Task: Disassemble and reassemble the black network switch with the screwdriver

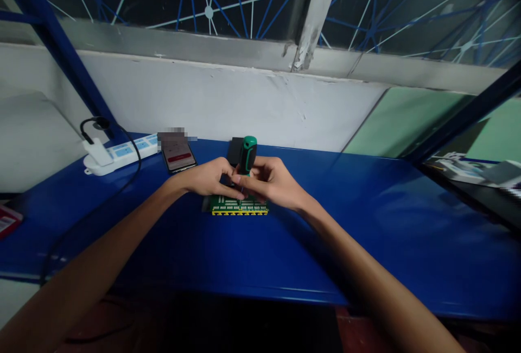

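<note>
— Where was the board?

— Nearest you on the blue table (366,223). The green circuit board (240,207) lay flat with its yellow edge toward you, directly under both your hands.

— And my grip?

— Your right hand (273,182) was closed around the lower part of the screwdriver (247,155). It stood upright, green handle up, tip down on the board. Your left hand (207,179) had its fingers drawn narrow beside the shaft, over the board. I couldn't tell whether they pinched the shaft.

— And farther back?

— A small black block (234,149) sat just behind the handle, with a lit phone (178,155) to its left. Beyond that, near the wall, was a white power strip (126,153) with a charger (96,152) plugged in.
</note>
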The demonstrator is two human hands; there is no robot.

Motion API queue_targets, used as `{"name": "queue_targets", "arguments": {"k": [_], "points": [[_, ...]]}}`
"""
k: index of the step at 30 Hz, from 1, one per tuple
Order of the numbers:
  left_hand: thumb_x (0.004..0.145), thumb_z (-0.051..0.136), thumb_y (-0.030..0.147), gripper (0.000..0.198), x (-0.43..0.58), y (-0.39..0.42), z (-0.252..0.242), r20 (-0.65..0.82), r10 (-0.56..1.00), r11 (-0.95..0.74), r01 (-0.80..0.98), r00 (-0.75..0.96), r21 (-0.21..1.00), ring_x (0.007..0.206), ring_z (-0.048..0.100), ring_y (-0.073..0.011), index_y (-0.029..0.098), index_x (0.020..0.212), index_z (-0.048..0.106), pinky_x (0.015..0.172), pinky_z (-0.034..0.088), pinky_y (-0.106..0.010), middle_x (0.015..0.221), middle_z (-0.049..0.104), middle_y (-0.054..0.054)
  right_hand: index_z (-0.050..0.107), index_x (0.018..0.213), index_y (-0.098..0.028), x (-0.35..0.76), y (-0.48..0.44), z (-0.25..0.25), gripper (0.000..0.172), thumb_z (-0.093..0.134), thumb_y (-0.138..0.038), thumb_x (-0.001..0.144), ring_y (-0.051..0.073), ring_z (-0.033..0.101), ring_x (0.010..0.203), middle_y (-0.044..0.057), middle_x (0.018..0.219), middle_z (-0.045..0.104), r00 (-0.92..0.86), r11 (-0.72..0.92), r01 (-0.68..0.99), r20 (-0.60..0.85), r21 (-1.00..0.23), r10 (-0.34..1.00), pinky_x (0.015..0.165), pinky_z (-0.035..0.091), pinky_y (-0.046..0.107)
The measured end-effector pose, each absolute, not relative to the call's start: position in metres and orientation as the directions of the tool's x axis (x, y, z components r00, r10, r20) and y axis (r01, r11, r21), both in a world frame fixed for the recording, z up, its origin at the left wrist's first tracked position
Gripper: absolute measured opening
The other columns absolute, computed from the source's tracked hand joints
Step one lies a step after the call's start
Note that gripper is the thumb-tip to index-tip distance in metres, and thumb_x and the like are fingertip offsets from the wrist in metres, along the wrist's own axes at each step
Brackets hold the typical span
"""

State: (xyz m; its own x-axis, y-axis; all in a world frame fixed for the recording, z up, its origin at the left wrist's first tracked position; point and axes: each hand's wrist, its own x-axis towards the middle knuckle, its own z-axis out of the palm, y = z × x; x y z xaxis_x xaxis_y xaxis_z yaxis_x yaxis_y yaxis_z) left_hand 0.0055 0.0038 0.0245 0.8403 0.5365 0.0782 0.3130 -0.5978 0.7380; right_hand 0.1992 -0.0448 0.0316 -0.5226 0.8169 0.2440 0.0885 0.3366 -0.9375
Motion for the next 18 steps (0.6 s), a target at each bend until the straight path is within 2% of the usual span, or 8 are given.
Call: {"name": "queue_targets", "arguments": {"k": [5,11,18], "points": [[0.070,0.079,0.032,0.020,0.0072,0.0043,0.0216,0.136,0.587,-0.574,0.292,0.798,0.765,0.062,0.059,-0.0120,0.013,0.070,0.075,0.059,0.042,-0.022,0.066,0.070,-0.002,0.066,0.087,-0.012,0.1995,-0.0448,0.0323,0.021,0.073,-0.031,0.080,0.006,0.044,0.039,-0.008,0.049,0.047,-0.518,0.341,0.084,0.252,-0.936,0.817,0.037,0.033,0.020],[0.074,0.077,0.033,0.021,0.0033,0.0073,0.0221,0.073,0.538,-0.588,0.312,0.840,0.746,0.071,0.065,-0.0147,0.015,0.084,0.078,0.063,0.045,-0.022,0.077,0.075,-0.004,0.065,0.085,-0.012,0.1996,-0.0451,0.0320,0.020,0.072,-0.031,0.081,0.006,0.043,0.040,-0.007,0.050,0.048,-0.526,0.343,0.077,0.254,-0.936,0.811,0.038,0.032,0.020],[0.068,0.082,0.035,0.023,0.0042,0.0085,0.0186,0.119,0.578,-0.570,0.295,0.807,0.767,0.060,0.059,-0.0120,0.013,0.070,0.075,0.056,0.041,-0.021,0.065,0.069,-0.001,0.064,0.086,-0.013,0.1983,-0.0473,0.0338,0.021,0.072,-0.032,0.081,0.006,0.041,0.038,-0.008,0.048,0.046,-0.530,0.345,0.078,0.253,-0.935,0.809,0.037,0.031,0.020]]}}
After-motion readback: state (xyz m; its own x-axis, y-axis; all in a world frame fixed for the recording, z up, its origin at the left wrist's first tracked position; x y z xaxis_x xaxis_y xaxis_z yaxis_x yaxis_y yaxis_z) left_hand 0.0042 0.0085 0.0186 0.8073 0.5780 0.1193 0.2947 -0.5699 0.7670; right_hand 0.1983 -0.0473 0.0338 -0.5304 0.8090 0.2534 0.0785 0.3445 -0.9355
